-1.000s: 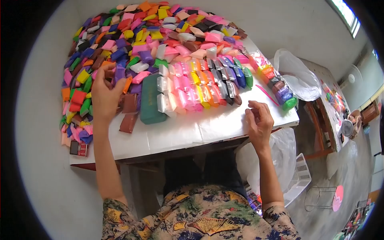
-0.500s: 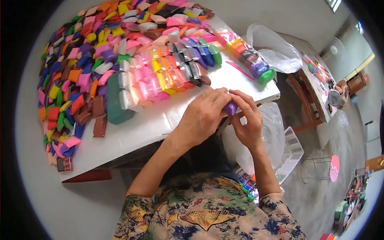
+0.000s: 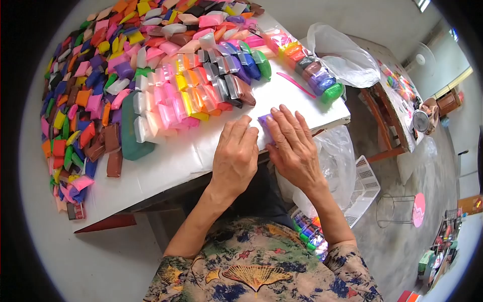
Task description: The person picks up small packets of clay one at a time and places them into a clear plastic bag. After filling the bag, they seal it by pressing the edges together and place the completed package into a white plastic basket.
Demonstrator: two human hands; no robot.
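Observation:
A small purple clay packet (image 3: 264,122) lies at the front edge of the white table, partly covered by my right hand (image 3: 293,143). That hand is open, its fingers stretched out flat over the packet. Just left of it, my left hand (image 3: 234,155) rests at the table edge, fingers loosely bent and a little apart, with nothing visible in them; its thumb is hidden. Ahead of my left hand stand neat rows of clear-wrapped clay packets (image 3: 188,95), running from white and pink through yellow, orange and black to blue and green.
A large heap of loose coloured packets (image 3: 95,85) covers the table's left and back. A green block (image 3: 135,128) stands against the rows. At right lie a filled clear bag (image 3: 307,65), a pink strip (image 3: 296,84) and a plastic bag (image 3: 344,55). A white basket (image 3: 363,189) sits below.
My hands have separated, and the purple packet that my fingers pinched is now down on the table edge. My right hand has flattened over it; my left has moved left.

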